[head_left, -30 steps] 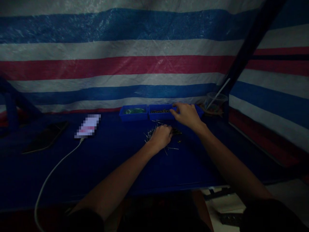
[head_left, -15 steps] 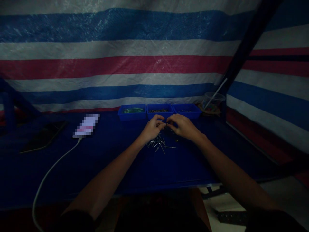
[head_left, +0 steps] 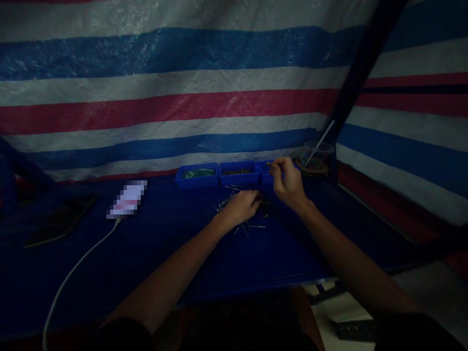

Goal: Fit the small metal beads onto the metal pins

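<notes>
My left hand [head_left: 244, 207] is low over the blue table, its curled fingertips at small dark and brass-coloured pieces [head_left: 265, 215]; what they pinch is hidden. Thin metal pins [head_left: 242, 228] lie scattered around and under it. My right hand [head_left: 288, 181] is raised in front of the right blue tray [head_left: 265, 170], thumb and fingers closed; anything between them is too small to tell. The middle blue tray [head_left: 238, 173] holds many small brass-coloured parts. In the left blue tray [head_left: 197, 176] is a greenish plastic bag.
A lit phone [head_left: 127, 199] with a white cable and a dark tablet-like device [head_left: 60, 219] lie at the left. A clear cup [head_left: 317, 153] with a straw stands back right. Striped sheeting [head_left: 175, 107] hangs behind the table.
My hands have parted. The left has come down toward the small pieces on the table; the right has moved right and up to the right tray. The view has shifted slightly.
</notes>
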The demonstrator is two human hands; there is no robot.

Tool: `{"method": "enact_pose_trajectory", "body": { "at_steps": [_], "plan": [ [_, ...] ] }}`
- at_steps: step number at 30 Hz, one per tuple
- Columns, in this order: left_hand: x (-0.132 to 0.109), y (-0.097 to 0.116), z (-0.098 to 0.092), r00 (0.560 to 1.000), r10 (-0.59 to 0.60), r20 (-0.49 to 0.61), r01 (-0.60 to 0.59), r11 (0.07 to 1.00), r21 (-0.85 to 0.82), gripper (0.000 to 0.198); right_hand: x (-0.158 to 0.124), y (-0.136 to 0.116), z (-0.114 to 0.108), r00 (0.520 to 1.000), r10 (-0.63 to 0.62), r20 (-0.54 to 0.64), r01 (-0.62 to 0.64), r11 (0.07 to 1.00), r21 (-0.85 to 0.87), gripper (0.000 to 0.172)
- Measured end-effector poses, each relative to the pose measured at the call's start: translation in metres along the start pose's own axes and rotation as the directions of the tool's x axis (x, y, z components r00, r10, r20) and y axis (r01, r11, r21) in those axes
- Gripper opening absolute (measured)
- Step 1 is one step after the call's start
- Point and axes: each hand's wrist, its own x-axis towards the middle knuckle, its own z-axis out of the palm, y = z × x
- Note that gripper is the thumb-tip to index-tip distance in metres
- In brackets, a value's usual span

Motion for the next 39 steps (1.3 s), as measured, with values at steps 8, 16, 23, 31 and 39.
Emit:
{"method": "enact_pose_trajectory", "body": {
  "at_steps": [8,16,23,31,39],
  "plan": [
    [0.011,0.009,0.01,0.994,0.001,0.11,-0.033,0.955,0.295,0.017,0.048,-0.005,0.005,0.999,0.036,-0.029,-0.042,0.975,-0.22,0.021],
    [-0.009,-0.015,-0.009,0.983,-0.157,-0.099,0.116,0.935,-0.334,0.022,-0.006,0.019,0.03,0.793,0.107,0.6,-0.064,0.994,-0.092,0.021],
    [-0.01,-0.006,-0.033,0.914,-0.387,-0.118,0.054,0.406,-0.912,0.027,-0.019,0.0,0.03,0.848,-0.033,0.529,-0.078,0.98,0.185,0.014],
    [-0.011,-0.008,-0.037,0.893,-0.45,-0.021,0.096,0.237,-0.967,0.03,-0.012,-0.001,0.021,0.867,-0.16,0.471,0.122,0.986,0.11,0.017],
    [-0.013,-0.018,-0.022,0.949,-0.249,-0.194,0.113,0.843,-0.526,0.018,-0.008,-0.007,0.02,0.915,0.091,0.393,-0.11,0.994,0.027,0.025]
  ]
}}
